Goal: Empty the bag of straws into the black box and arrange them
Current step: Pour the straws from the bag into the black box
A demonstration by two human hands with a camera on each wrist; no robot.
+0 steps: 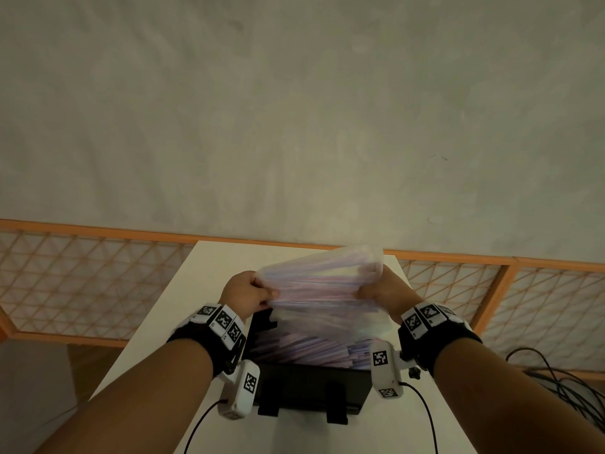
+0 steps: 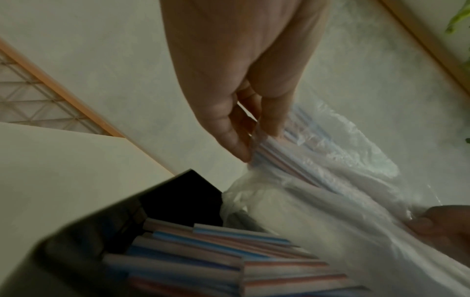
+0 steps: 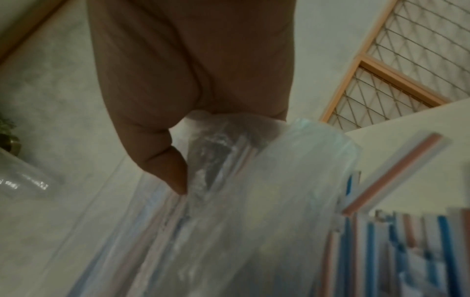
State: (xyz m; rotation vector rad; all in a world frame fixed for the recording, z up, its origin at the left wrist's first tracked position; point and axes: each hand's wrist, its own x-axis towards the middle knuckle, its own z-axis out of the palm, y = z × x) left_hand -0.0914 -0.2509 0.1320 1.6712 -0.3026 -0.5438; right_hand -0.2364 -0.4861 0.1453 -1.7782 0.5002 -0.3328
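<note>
A clear plastic bag (image 1: 319,283) with striped straws still inside hangs over the black box (image 1: 311,385) on the white table (image 1: 157,348). My left hand (image 1: 252,291) pinches the bag's left end, and my right hand (image 1: 381,291) grips its right end. Several red, blue and white striped straws (image 1: 304,347) lie piled in the box under the bag. In the left wrist view my left hand (image 2: 257,138) pinches the plastic of the bag (image 2: 330,180) above the straws (image 2: 229,257) in the box (image 2: 96,231). In the right wrist view my right hand (image 3: 188,140) clutches the bunched bag (image 3: 241,201).
An orange-framed lattice fence (image 1: 98,280) runs behind the table, with a pale floor beyond. Black cables (image 1: 566,385) lie on the floor to the right. The table's left edge drops off close to the box.
</note>
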